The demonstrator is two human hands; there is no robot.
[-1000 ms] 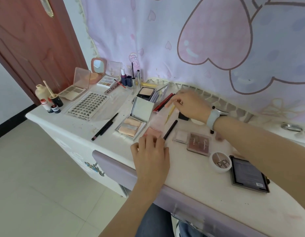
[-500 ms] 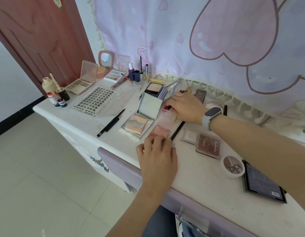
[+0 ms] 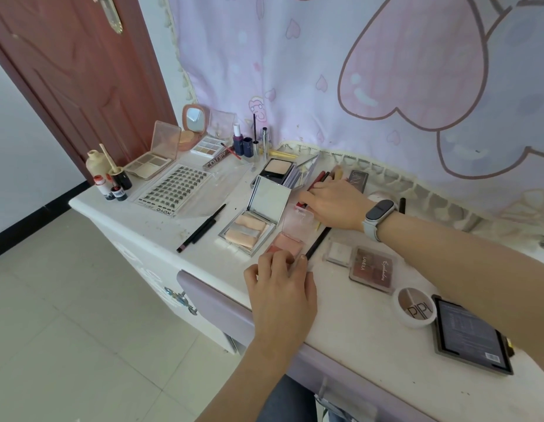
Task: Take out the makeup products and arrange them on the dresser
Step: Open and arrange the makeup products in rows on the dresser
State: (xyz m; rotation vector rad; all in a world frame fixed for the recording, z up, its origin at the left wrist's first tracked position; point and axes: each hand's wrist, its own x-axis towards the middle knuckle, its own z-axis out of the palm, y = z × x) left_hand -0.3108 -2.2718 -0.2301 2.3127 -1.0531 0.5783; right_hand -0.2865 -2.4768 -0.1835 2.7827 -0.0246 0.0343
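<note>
On the white dresser top (image 3: 356, 324) a pink blush compact (image 3: 287, 242) stands open, its clear lid (image 3: 298, 217) raised. My left hand (image 3: 280, 287) rests at the front edge, fingertips pinching the compact's base. My right hand (image 3: 334, 205), with a watch on the wrist, lies palm down just behind the lid, over red and black pencils (image 3: 321, 178). Its fingertips reach the lid's top edge, and its grip is hidden. A silver mirrored powder compact (image 3: 252, 226) lies open just left of the pink one. A black pencil (image 3: 318, 243) lies along its right side.
A lash tray (image 3: 173, 190), palettes, small bottles (image 3: 112, 178) and a black liner pencil (image 3: 202, 228) fill the left. A clear organiser (image 3: 295, 172) stands behind. A brown eyeshadow palette (image 3: 372, 268), a round pot (image 3: 415, 306) and a black palette (image 3: 471, 336) lie right. A lilac drawer (image 3: 216, 300) juts out in front.
My right hand set down a yellow stick and moved left to behind the pink compact, whose lid now stands raised. My left hand stayed on the compact's base.
</note>
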